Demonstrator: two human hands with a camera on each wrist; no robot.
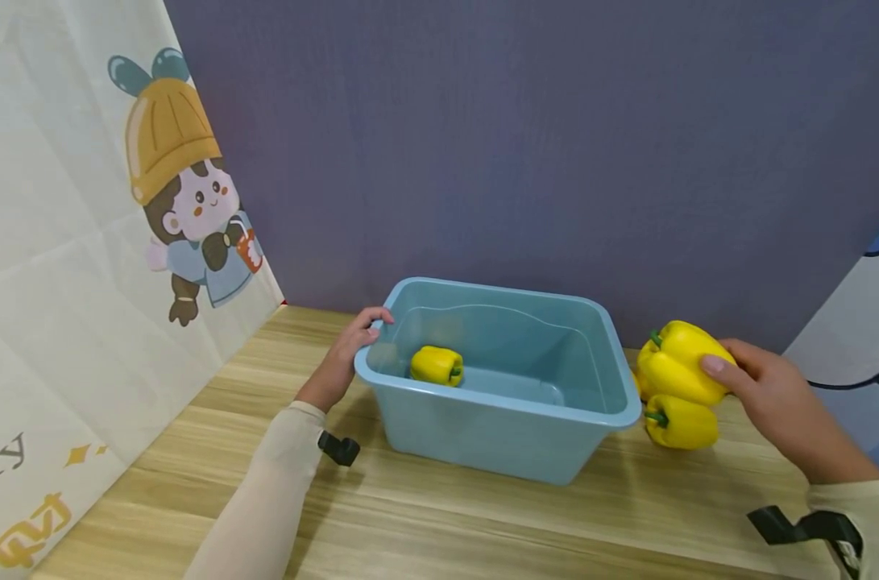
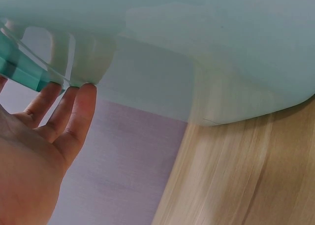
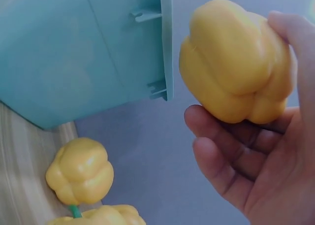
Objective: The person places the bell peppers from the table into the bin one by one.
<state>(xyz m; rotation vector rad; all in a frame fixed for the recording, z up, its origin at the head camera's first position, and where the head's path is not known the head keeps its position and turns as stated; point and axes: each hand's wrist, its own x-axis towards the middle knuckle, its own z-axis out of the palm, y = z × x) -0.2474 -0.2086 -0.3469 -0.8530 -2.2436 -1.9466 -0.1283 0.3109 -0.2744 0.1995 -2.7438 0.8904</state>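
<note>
A light blue plastic bin (image 1: 483,435) stands on the wooden table, with one yellow bell pepper (image 1: 436,366) lying inside at its left end. My left hand (image 1: 348,354) grips the bin's left rim; the left wrist view has its fingers (image 2: 78,121) against the rim's outer edge. Beyond the bin's right end, my right hand (image 1: 761,391) holds another yellow bell pepper (image 1: 682,362) between thumb and fingers, raised above the table. Below it on the table lies a further bell pepper (image 1: 682,423), and the right wrist view has two peppers there, the nearer one (image 3: 81,171) showing whole.
Behind the bin rises a dark grey-blue wall (image 1: 526,145). A white sheet (image 1: 55,242) printed with a cartoon figure hangs on the left, and another printed panel (image 1: 852,346) stands at the right. Wooden tabletop (image 1: 424,532) extends in front of the bin.
</note>
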